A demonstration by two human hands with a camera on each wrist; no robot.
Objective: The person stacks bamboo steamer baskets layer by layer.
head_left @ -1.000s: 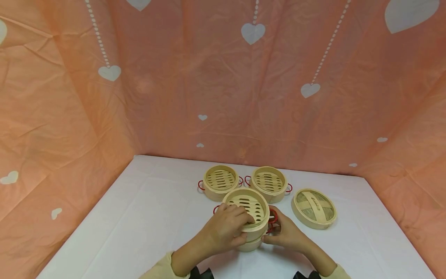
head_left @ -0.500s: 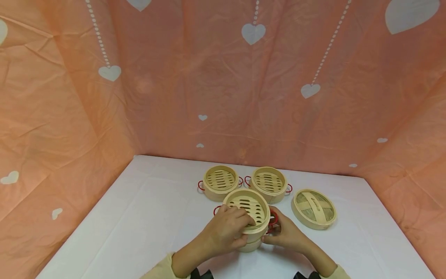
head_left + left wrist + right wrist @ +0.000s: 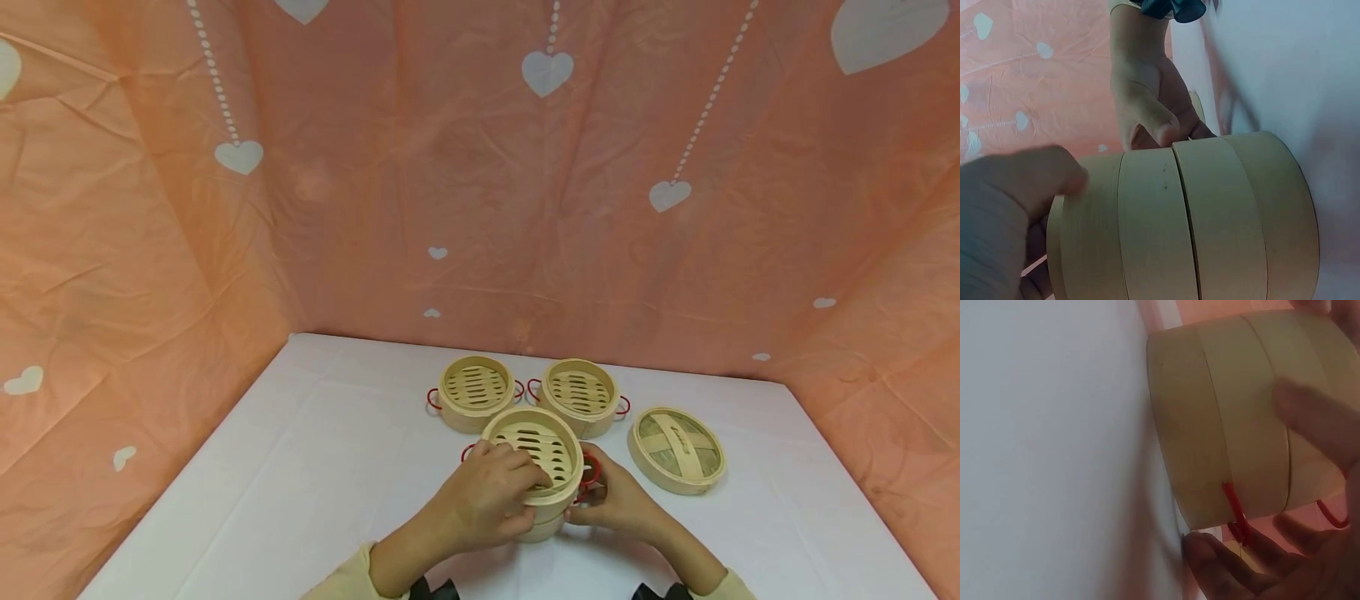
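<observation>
Two round bamboo steamer baskets stand stacked near the table's front. The upper steamer basket [image 3: 562,493] has a slatted floor and red handles; the lower steamer basket [image 3: 542,532] is mostly hidden beneath it. My left hand [image 3: 487,496] grips the upper basket's near left wall, fingers over the rim and thumb outside. From the right, my right hand [image 3: 618,500] holds the stack, its fingers behind by the red handles [image 3: 590,469]. In the right wrist view, my right thumb [image 3: 1316,419] lies at the seam between the lower basket [image 3: 1185,425] and the upper one.
Behind the stack are two more slatted steamer baskets, one at the back left [image 3: 472,417] and one at the back right [image 3: 581,421], both with red handles. A woven bamboo lid [image 3: 678,450] lies to the right. Orange cloth [image 3: 480,208] surrounds the white table [image 3: 322,450].
The upper basket has settled slightly lower on the lower one, and the gap at their seam looks narrower. Both hands have kept nearly the same place.
</observation>
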